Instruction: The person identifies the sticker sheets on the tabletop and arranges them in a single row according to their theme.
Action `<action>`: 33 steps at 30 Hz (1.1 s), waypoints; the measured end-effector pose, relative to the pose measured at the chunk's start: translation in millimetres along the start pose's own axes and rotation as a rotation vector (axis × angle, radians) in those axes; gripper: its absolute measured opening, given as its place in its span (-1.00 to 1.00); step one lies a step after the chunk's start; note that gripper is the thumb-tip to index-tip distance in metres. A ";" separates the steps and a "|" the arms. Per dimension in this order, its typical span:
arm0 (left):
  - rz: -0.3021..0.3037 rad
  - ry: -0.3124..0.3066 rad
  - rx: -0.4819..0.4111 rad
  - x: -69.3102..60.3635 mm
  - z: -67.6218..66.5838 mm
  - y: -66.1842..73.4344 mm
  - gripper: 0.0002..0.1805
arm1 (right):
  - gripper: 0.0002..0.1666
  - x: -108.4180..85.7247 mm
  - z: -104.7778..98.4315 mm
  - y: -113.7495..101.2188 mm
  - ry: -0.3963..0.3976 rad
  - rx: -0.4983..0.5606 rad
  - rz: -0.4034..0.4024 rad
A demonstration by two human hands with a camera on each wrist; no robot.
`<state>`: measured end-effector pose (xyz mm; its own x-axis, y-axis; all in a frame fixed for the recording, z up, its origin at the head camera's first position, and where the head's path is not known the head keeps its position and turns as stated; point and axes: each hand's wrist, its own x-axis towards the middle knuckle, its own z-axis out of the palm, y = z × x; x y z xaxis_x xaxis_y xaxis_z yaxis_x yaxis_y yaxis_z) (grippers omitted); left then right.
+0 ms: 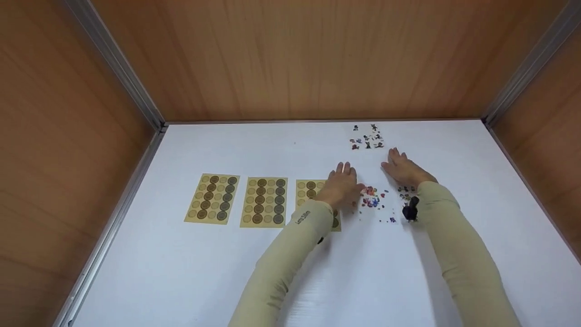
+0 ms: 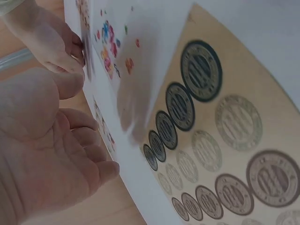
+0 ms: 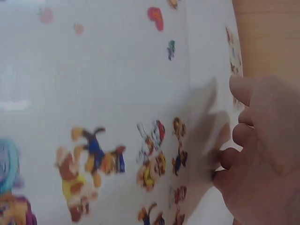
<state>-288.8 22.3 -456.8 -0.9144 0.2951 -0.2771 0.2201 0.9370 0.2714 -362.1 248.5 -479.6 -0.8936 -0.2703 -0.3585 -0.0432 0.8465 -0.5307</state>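
Note:
My left hand (image 1: 339, 185) hangs above the rightmost kraft-brown sheet of round stickers (image 1: 302, 186), covering part of it; its fingers (image 2: 84, 136) are loosely extended and hold nothing. Beside it lies a sheet of small colourful stickers (image 1: 371, 200). My right hand (image 1: 404, 169) hovers over the far end of a cartoon-dog sticker sheet (image 3: 101, 154), whose near part is hidden by the wrist and sleeve. Relaxed fingers (image 3: 241, 133) of that hand cast a shadow on the surface, with nothing in them. Farther back, another cartoon sticker sheet (image 1: 366, 137) lies just beyond the right hand.
Two more kraft-brown sheets, the left one (image 1: 212, 199) slightly turned and the middle one (image 1: 263, 202) straighter, lie to the left on the white table (image 1: 181, 268). Wood-patterned panels (image 1: 290, 59) with metal corner posts (image 1: 122, 63) enclose the back and sides.

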 end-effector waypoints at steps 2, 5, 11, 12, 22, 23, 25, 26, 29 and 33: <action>0.004 -0.003 0.002 3.1 1.8 -5.1 -0.26 | -0.11 4.7 4.7 -2.5 0.018 -0.013 -0.007; -0.007 0.000 0.035 8.3 1.9 -13.2 -0.28 | -0.13 11.1 9.1 -9.1 0.040 -0.010 -0.015; 0.019 0.024 0.039 19.8 -1.7 -18.6 -0.30 | -0.16 14.1 7.7 -21.7 0.061 -0.020 0.005; 0.022 0.024 0.040 21.1 -1.9 -18.5 -0.29 | -0.17 14.2 7.7 -22.6 0.061 -0.036 0.007; 0.014 0.019 0.003 26.7 1.7 -24.0 -0.26 | -0.20 11.5 10.6 -24.9 0.060 -0.139 0.012; 0.017 0.019 0.002 26.9 1.9 -25.5 -0.25 | -0.20 10.0 10.3 -25.2 0.056 -0.156 0.009; 0.019 0.021 -0.004 27.2 2.1 -28.8 -0.24 | -0.21 7.0 9.5 -26.1 0.040 -0.194 0.008; 0.019 0.021 -0.003 27.3 1.8 -30.9 -0.24 | -0.21 5.0 9.3 -27.1 0.028 -0.216 0.005; 0.008 0.025 0.002 26.5 -0.2 -39.7 -0.24 | -0.21 0.6 9.7 -31.2 -0.006 -0.280 -0.015; -0.012 0.013 -0.030 23.9 -5.1 -54.6 -0.23 | -0.22 -4.4 12.4 -39.3 -0.032 -0.348 -0.076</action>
<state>-324.4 -22.8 -473.5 -0.9212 0.2809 -0.2691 0.1985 0.9344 0.2958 -350.9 210.8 -466.7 -0.8677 -0.3485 -0.3545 -0.2639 0.9273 -0.2656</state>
